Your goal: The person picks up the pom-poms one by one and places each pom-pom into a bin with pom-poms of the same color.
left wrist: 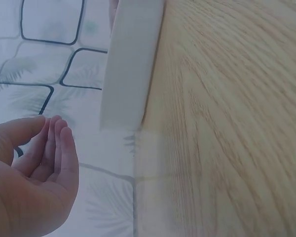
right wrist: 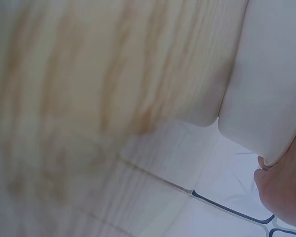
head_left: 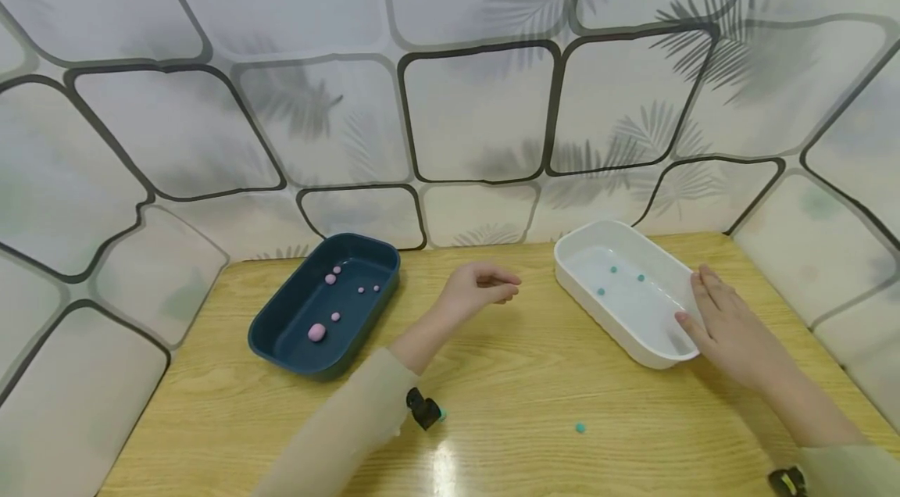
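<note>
My left hand (head_left: 473, 287) hovers over the table between two tubs, its fingers bent loosely toward the thumb. Nothing shows between the fingertips, and in the left wrist view the left hand (left wrist: 44, 173) has a bare palm. On the right side, my right hand (head_left: 734, 329) rests against the right rim of a white tub (head_left: 598, 313), fingers straight and thumb over the inside. Several small teal balls (head_left: 613, 269) lie in this tub. A dark blue tub (head_left: 281, 364) at left holds several pink balls (head_left: 317, 333), one larger than the others.
One teal ball (head_left: 580, 427) lies on the wooden table (head_left: 506, 372) in front. Another teal ball (head_left: 442, 415) shows partly behind the black wrist camera (head_left: 423, 409) on the left sleeve. Patterned fabric (head_left: 478, 114) rises behind the tubs and along both sides.
</note>
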The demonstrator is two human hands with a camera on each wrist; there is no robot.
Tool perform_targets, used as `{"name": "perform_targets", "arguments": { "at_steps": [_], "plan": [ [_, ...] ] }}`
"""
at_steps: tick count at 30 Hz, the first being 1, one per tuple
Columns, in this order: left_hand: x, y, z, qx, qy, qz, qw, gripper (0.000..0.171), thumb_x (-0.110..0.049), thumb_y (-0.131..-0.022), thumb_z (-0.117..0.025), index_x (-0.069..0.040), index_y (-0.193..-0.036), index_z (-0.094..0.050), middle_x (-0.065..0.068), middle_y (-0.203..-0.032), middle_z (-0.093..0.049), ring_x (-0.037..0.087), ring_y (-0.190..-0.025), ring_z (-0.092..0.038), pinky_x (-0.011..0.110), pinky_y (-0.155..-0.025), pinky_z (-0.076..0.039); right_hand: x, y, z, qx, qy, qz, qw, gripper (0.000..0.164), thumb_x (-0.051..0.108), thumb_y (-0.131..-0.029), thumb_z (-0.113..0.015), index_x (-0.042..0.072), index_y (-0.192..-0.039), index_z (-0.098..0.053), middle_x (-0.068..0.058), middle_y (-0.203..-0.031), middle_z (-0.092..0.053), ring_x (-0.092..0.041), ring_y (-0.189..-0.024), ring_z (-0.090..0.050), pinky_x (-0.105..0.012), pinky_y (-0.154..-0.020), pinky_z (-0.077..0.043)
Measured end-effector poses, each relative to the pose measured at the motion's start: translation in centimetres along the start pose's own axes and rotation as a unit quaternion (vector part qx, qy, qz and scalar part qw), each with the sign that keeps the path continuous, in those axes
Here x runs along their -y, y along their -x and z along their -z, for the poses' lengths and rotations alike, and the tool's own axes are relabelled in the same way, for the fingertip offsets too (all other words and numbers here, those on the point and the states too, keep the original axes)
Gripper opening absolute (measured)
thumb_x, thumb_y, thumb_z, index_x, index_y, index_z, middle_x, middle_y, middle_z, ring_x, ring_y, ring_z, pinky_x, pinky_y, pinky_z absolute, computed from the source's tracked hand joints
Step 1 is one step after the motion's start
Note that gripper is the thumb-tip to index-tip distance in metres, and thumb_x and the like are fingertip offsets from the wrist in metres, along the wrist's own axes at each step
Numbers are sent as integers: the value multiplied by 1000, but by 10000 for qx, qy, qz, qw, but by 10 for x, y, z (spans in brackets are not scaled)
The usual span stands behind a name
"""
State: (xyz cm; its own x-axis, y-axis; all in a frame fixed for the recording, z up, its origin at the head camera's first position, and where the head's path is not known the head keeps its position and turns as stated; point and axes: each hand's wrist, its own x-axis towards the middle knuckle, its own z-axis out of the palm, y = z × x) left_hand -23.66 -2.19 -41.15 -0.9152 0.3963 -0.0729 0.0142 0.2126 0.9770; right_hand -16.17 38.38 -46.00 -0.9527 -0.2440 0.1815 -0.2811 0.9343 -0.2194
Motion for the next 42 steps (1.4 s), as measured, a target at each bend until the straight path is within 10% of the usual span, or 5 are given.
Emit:
{"name": "perform_targets", "arguments": {
  "at_steps": [17, 25, 42],
  "plan": [
    [15, 45, 36, -149, -219, 38, 9996, 20, -6, -102, -70, 5, -117, -77, 21, -111, -78, 7, -87, -73, 50, -96, -63, 1, 1, 0, -36, -46, 51, 10000, 75, 31, -115, -43, -23, -159, -15, -44, -168, -11, -50, -164, -3, -31, -132, 19],
    [34, 65, 46, 26, -265, 120, 9996, 21, -3, -102, -67, 9, -117, -75, 24, -111, -78, 25, -98, -78, 40, -91, -65, 1, 1, 1, -106, -79, 79, 9999, 75, 30, -114, -44, -22, -159, -15, -44, -168, -13, -49, -164, -2, -34, -133, 17],
    [69, 95, 49, 252, -636, 124, 9976, 18, -7, -99, -74, 6, -111, -78, 20, -104, -79, 2, -84, -69, 16, -75, -56, -1, 1, 1, -63, -24, 49, 10000, 76, 31, -114, -45, -21, -160, -15, -43, -168, -13, -51, -163, -5, -33, -133, 17]
  ]
}}
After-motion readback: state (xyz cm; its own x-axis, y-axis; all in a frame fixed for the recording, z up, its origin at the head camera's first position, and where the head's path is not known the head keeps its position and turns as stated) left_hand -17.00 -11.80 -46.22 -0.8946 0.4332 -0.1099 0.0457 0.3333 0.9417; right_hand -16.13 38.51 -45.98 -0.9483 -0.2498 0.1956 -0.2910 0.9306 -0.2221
